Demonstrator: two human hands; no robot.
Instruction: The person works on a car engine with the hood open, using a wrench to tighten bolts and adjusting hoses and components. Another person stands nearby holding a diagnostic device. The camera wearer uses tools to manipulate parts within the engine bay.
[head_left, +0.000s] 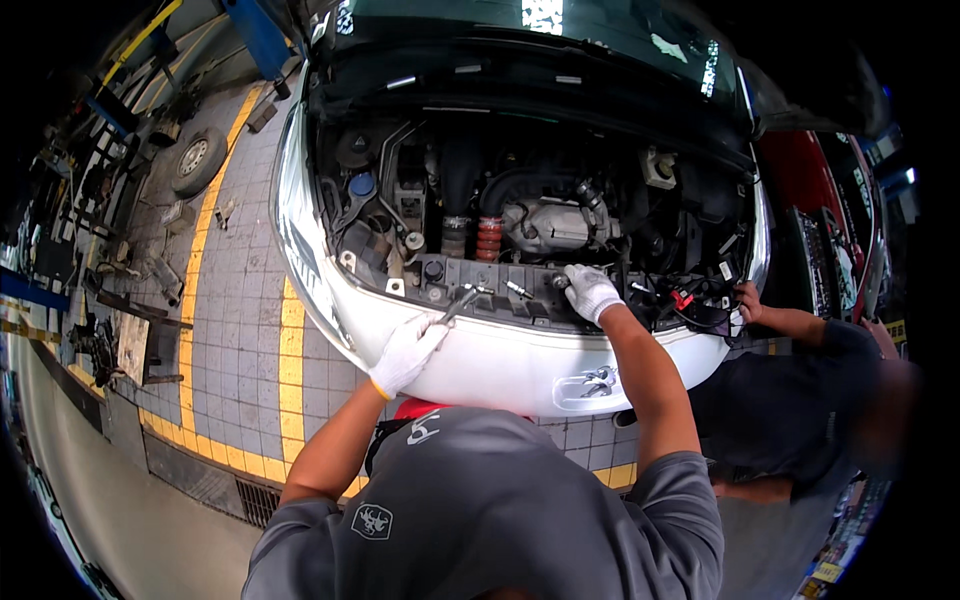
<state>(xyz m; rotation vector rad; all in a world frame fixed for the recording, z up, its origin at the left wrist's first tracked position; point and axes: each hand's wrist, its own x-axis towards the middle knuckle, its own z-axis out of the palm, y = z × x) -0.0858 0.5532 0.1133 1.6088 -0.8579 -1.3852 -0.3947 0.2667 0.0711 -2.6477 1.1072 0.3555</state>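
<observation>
My left hand (408, 352), in a white work glove, is closed on the handle of a metal ratchet wrench (463, 300). The wrench's head lies over the black panel (490, 272) along the front of a white car's engine bay. Further right, my right hand (592, 292), also gloved, has its fingers bent together at the same panel. A small dark piece shows by its fingertips; what it is, I cannot make out. Between my hands a short shiny metal piece (518, 289), like a socket or extension, rests on the panel.
The white bumper (480, 365) curves in front of me. Behind the panel stand the engine (560, 222) and a red ribbed hose (489, 238). At the right, a co-worker's hand (748, 302) is beside cables with a red clamp (682, 300). A wheel (199, 160) lies on the tiled floor.
</observation>
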